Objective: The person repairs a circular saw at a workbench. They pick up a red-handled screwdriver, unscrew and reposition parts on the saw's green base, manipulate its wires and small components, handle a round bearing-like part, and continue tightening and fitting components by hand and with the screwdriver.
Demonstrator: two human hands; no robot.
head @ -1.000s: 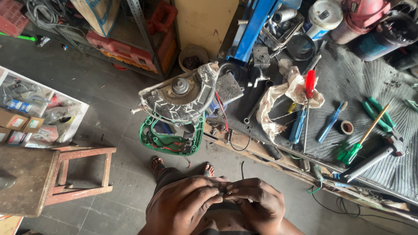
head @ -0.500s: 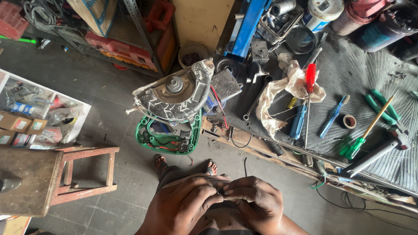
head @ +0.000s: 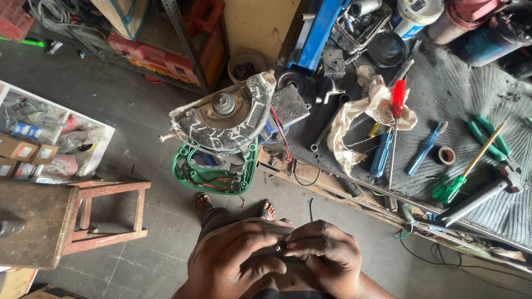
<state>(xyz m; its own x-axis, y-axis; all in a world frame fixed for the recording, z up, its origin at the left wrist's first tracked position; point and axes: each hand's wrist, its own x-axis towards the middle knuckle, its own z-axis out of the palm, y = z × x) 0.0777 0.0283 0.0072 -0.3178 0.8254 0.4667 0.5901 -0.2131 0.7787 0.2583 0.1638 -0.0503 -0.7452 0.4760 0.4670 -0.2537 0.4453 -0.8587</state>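
Observation:
My left hand (head: 235, 260) and my right hand (head: 324, 254) are pressed together low in the head view, fingers curled around a small dark part (head: 279, 247) pinched between them. The part is mostly hidden by my fingers. Beyond my hands, past my sandalled feet (head: 266, 209), a dismantled power saw with a grey metal blade guard (head: 221, 119) and an open green handle shell (head: 213, 171) with red wires hangs at the workbench edge.
The workbench (head: 443, 99) at right carries a dirty rag (head: 366, 111), a red-handled screwdriver (head: 396, 111), blue and green screwdrivers, green pliers (head: 487, 133) and a tape roll (head: 446, 155). A wooden stool (head: 83, 210) stands at left, with a tray of boxes (head: 33, 144) behind it.
The view has shifted slightly, so the saw and bench sit lower in the frame. My hands stay clasped together on the small part with only slight finger movement.

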